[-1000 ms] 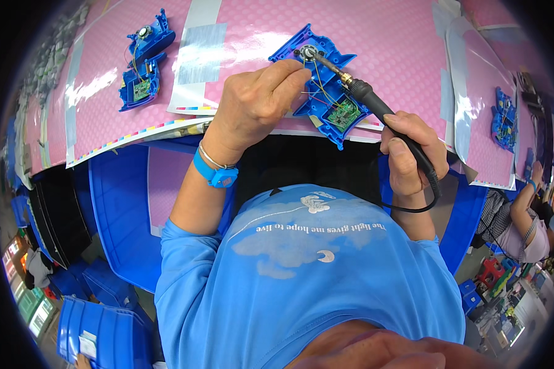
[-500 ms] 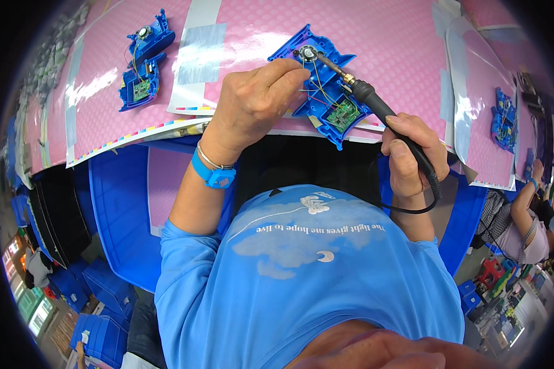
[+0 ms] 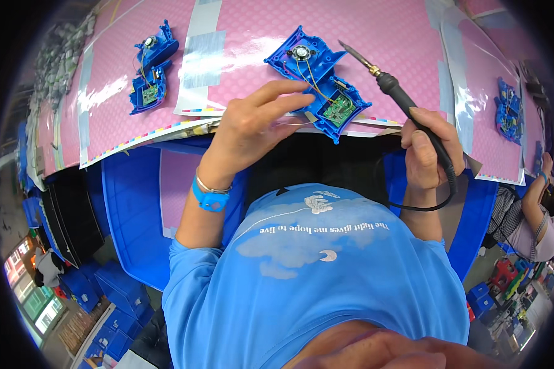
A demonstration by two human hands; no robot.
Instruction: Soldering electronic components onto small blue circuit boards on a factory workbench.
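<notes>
Working off one relation: the shell (image 3: 323, 67) sits on the pink sheet (image 3: 406, 37) ahead of both hands and between them, long axis running from upper left (speaker (image 3: 301, 53) end) to lower right (board (image 3: 338, 111) end). Left hand (image 3: 252, 120) is nearer, fingertips right by the shell's left edge; can't tell if they touch it. Right hand (image 3: 434, 144) is wrapped on the iron (image 3: 406, 101), well right of the shell, iron slanting up and left, tip just beside the shell's right corner and clear of the speaker. Hands are apart. Left fingers are loosely parted; a thin pale strand (image 3: 305, 123) runs by them toward the shell's lower left edge (can't tell if it's gripped). Wires (image 3: 314, 77) run from speaker to board. Vs. the earlier frame: tip was at the speaker, now it's off and to the right; right hand has shifted right with it; left fingers were bunched over the shell's left side, now lower and more spread. Shell lies much as before, speaker end still uppermost.
</notes>
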